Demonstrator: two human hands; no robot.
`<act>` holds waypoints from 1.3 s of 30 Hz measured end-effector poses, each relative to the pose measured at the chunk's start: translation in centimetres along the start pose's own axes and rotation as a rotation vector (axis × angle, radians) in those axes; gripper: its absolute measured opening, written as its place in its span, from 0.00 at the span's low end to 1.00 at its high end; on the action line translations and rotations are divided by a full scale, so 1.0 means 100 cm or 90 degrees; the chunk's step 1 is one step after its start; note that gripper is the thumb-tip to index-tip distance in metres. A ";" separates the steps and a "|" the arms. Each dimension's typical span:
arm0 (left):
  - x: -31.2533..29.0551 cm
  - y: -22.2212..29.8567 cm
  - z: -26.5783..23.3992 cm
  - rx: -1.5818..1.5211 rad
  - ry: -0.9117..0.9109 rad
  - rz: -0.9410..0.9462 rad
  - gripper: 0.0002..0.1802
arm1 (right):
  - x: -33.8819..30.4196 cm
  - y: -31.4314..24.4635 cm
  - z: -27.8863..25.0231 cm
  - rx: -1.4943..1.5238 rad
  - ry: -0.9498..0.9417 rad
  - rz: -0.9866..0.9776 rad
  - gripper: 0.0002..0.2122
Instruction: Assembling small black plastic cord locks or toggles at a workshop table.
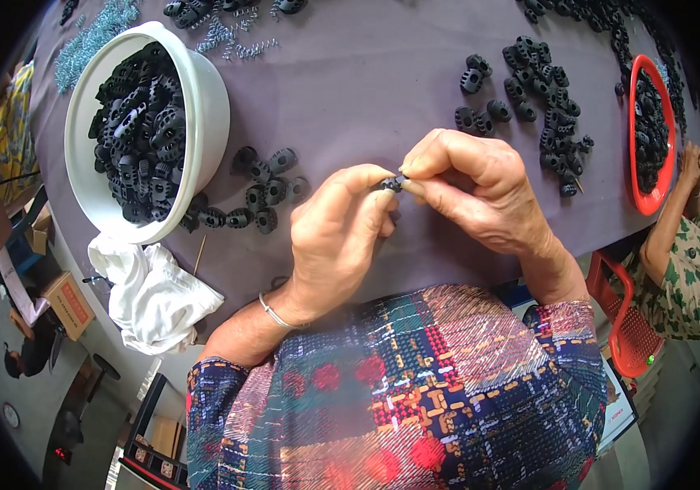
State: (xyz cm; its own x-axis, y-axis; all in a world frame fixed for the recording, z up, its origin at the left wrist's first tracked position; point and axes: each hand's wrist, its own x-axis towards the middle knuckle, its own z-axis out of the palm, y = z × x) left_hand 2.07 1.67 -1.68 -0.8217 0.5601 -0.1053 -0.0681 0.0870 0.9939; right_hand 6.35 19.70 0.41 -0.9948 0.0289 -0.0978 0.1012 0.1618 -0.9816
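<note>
My left hand (337,237) and my right hand (468,192) meet over the grey table (366,90), both pinching one small black plastic part (392,184) between fingertips. A thin silver bangle sits on my left wrist. Just left of my hands lies a small cluster of black ridged plastic pieces (262,192). Another scatter of the same black pieces (542,94) lies beyond my right hand.
A white bowl (207,114) full of black pieces stands at the left, with a white cloth (150,294) below it. Metal springs (231,37) lie at the far edge. A red tray (652,200) of black pieces is at the right, near another person's arm (668,237).
</note>
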 end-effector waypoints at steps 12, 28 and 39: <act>-0.001 0.001 0.004 0.120 0.046 0.057 0.07 | -0.001 0.008 0.007 -0.074 0.014 -0.083 0.04; 0.004 0.010 0.002 -0.053 -0.020 -0.088 0.09 | 0.001 0.005 -0.009 0.028 -0.059 0.045 0.02; 0.006 0.012 -0.004 -0.143 -0.039 -0.102 0.09 | 0.003 -0.003 -0.007 0.120 -0.053 0.063 0.03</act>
State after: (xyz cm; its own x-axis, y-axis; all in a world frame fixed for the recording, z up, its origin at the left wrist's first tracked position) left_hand 1.33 1.78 -0.58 -0.7553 0.6028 -0.2570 -0.3242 -0.0029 0.9460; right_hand 6.01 20.36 0.83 -0.9784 -0.0473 -0.2011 0.2025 -0.0255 -0.9790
